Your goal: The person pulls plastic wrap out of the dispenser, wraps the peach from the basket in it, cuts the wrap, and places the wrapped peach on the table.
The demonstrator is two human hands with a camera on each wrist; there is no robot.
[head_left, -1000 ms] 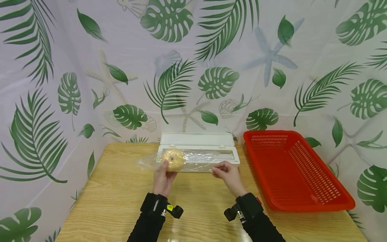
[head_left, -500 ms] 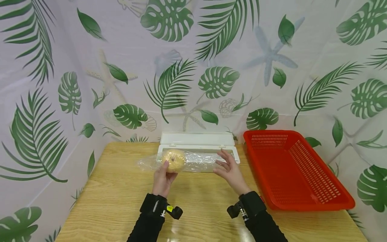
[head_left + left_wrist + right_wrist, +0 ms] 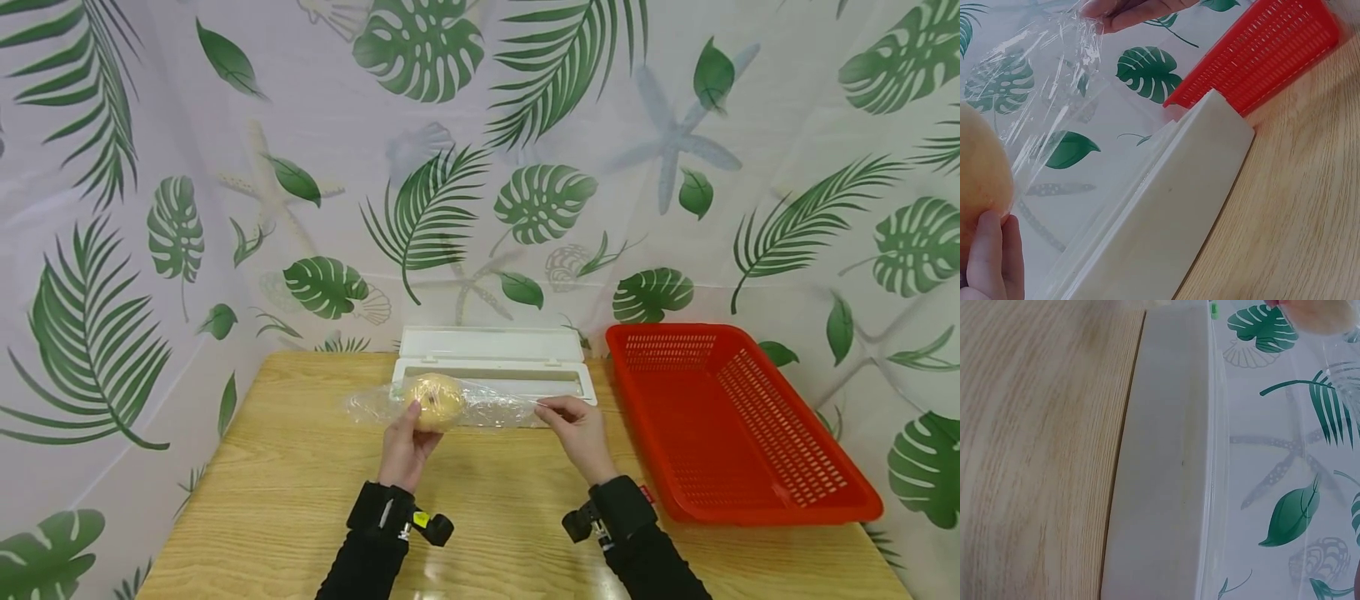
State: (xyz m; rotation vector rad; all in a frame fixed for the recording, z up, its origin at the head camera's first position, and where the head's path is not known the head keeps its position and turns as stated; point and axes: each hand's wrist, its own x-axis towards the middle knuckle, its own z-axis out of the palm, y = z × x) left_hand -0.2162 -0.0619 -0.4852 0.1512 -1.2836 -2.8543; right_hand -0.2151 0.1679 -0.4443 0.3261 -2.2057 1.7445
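A round yellow fruit [image 3: 437,403], perhaps a pear, is wrapped in clear cling film [image 3: 497,410]. My left hand [image 3: 405,454] grips it from below, thumb on its near side. Off to the right, my right hand [image 3: 579,433] pinches the twisted end of the film, drawn out sideways from the fruit. A loose tail of film sticks out on the left. Behind both hands lies a long white cling film dispenser [image 3: 491,343] with its lid raised. In the left wrist view the film stretches between the fruit [image 3: 982,178] and the right fingers [image 3: 1141,12].
A red plastic basket [image 3: 720,425] stands on the right of the wooden table [image 3: 300,500], beside the dispenser. A leaf-patterned cloth [image 3: 525,108] hangs behind and to the left. In the right wrist view the dispenser's front wall [image 3: 1157,462] fills the middle.
My right hand let go of the film end with its fingers spread and raised, and now pinches it again slightly farther right. The left hand keeps its grip on the fruit.
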